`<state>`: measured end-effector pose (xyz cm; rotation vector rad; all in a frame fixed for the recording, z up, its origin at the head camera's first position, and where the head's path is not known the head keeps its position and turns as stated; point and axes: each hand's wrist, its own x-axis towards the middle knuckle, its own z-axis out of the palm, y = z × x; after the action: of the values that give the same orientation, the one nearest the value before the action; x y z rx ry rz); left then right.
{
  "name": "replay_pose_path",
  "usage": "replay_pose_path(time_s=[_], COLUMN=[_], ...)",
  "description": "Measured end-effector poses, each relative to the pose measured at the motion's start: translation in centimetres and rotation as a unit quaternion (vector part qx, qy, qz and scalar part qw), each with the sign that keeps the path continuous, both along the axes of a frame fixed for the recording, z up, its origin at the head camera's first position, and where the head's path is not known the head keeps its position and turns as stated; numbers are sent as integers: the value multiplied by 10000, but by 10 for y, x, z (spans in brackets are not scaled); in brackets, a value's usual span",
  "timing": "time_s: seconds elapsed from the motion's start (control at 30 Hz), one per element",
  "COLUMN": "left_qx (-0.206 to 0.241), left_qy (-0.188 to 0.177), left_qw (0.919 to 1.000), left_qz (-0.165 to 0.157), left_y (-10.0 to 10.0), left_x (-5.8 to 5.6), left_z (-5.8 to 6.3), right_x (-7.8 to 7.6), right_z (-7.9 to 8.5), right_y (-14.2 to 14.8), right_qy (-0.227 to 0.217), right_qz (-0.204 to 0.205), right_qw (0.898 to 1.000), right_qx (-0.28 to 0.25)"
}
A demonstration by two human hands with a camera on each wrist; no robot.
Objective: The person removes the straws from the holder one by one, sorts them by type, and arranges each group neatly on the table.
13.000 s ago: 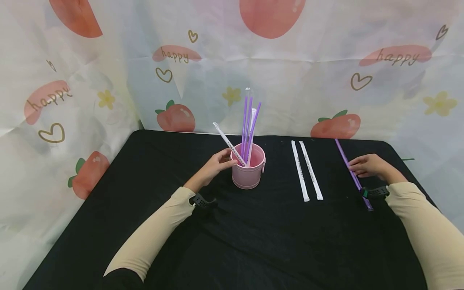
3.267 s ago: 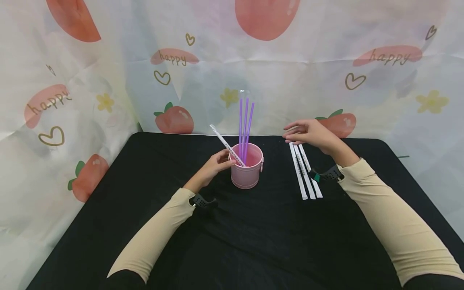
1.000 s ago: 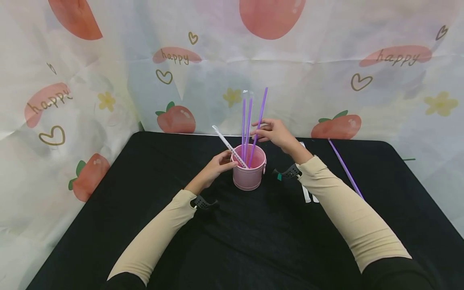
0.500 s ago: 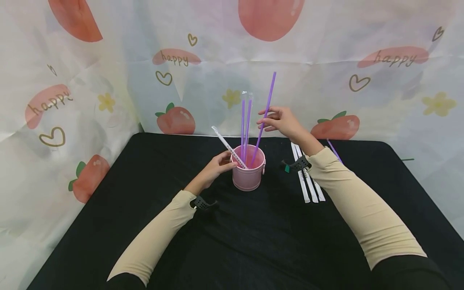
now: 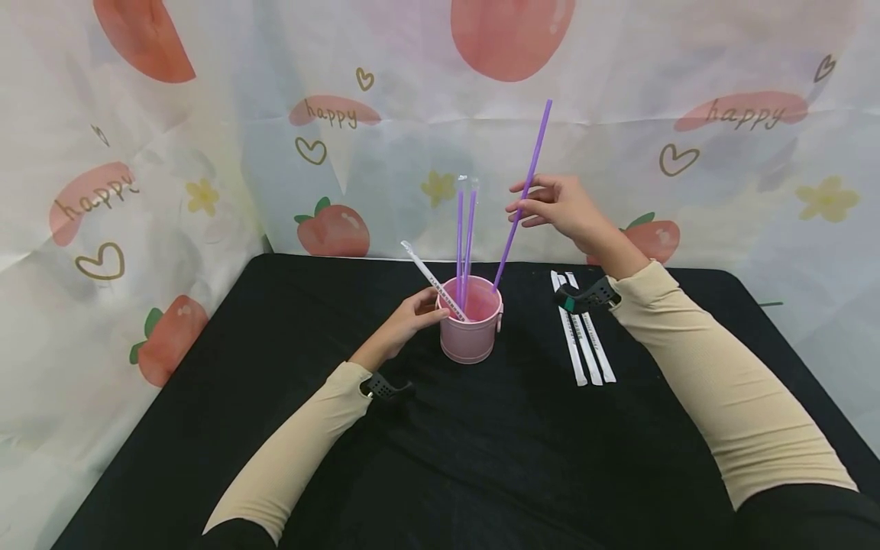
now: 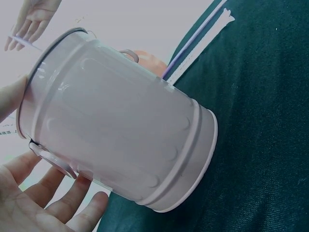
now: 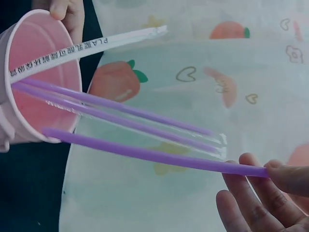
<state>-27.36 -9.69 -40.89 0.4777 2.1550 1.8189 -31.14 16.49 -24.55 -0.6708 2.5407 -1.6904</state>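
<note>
My left hand (image 5: pixel 414 309) grips a small pink metal bucket (image 5: pixel 467 341) at its left rim, thumb in front; in the left wrist view its fingers (image 6: pixel 72 200) curl by the side handle. Inside the bucket stand two purple straws (image 5: pixel 470 229) in clear wrap, and a white paper-wrapped straw (image 5: pixel 429 273) leaning left. Above and right of it, my right hand (image 5: pixel 567 208) pinches another purple straw (image 5: pixel 535 156) between thumb and fingers. This straw slants, its lower end right at the bucket's right rim. In the right wrist view the pinch (image 7: pixel 258 171) is near its upper end.
Three white paper-wrapped straws (image 5: pixel 572 347) lie side by side on the black cloth (image 5: pixel 481 458), partly under the right wristband in the head view. A purple straw (image 6: pixel 193 36) lies beyond them in the left wrist view. A printed curtain (image 5: pixel 385 46) hangs behind.
My right hand has risen to the right, drawing the purple straw up from the bucket. The left hand stays put. Since the oldest frame, one white-wrapped straw has gone from the bucket to the table.
</note>
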Motion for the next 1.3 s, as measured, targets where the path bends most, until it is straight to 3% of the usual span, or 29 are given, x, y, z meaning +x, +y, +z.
replay_pose_path(time_s=[0.3,0.57,0.83,1.07,1.3], left_qx=[30,-21,18,16,11], left_qy=[2,-74,-5,41,-55], left_qw=[10000,9999,10000,10000,10000], left_qz=[20,66,24,-8,51], left_y=[0,0,1,1,1], left_x=[1,1,1,1,1], left_z=[1,-1,0,2,1], right_x=[13,24,29,32,30], right_z=[17,18,3,-13,-35], right_y=[25,58,100,142,179], right_qy=[45,89,47,-147,-551], right_qz=[-120,-266,-409,-753,-624], right_qw=[9997,9983,9971,9864,9798], right_qx=[184,508,642,1455,1818])
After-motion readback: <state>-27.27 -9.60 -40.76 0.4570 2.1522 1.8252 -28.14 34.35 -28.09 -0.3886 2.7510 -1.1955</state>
